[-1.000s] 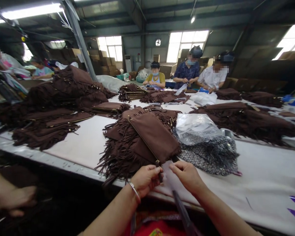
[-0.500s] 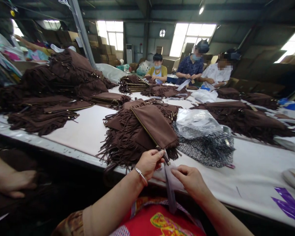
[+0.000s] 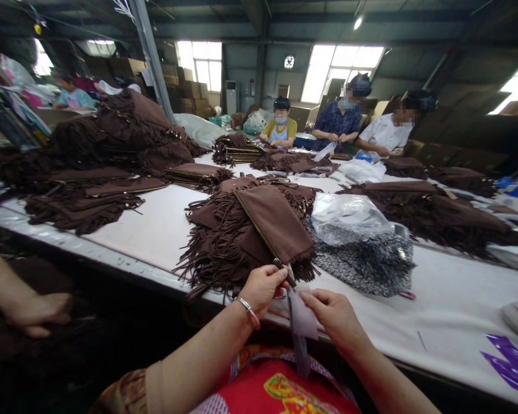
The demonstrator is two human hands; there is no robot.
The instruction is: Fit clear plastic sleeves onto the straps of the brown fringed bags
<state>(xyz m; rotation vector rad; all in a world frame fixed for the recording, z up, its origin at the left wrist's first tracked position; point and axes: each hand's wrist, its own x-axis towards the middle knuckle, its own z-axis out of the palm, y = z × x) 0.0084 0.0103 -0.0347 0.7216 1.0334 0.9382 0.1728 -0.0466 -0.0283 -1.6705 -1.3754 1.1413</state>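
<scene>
In front of me a brown fringed pouch (image 3: 280,221) with a gold zipper lies on a pile of similar fringed pouches (image 3: 218,247). My left hand (image 3: 263,287), with a bracelet at the wrist, pinches the dark zipper pull (image 3: 290,280) at the pouch's lower corner. A pale, translucent strip (image 3: 301,359) hangs down below the pull, over the table edge. My right hand (image 3: 334,313) pinches a thin whitish sheet (image 3: 305,322) close to the end of the pull. How the sheet meets the pull is hidden by my fingers.
Clear plastic (image 3: 345,215) and speckled black-and-white fabric (image 3: 366,261) lie right of the pile. More brown pouches (image 3: 125,129) are heaped at left. Purple strips (image 3: 511,362) lie at right. Another person's hand (image 3: 41,313) is at lower left; several people stand across the table (image 3: 466,322).
My right hand has moved slightly left, closer to the zipper pull, and the whitish sheet now spreads out beneath its fingers. My left hand keeps its pinch. The view has shifted a little.
</scene>
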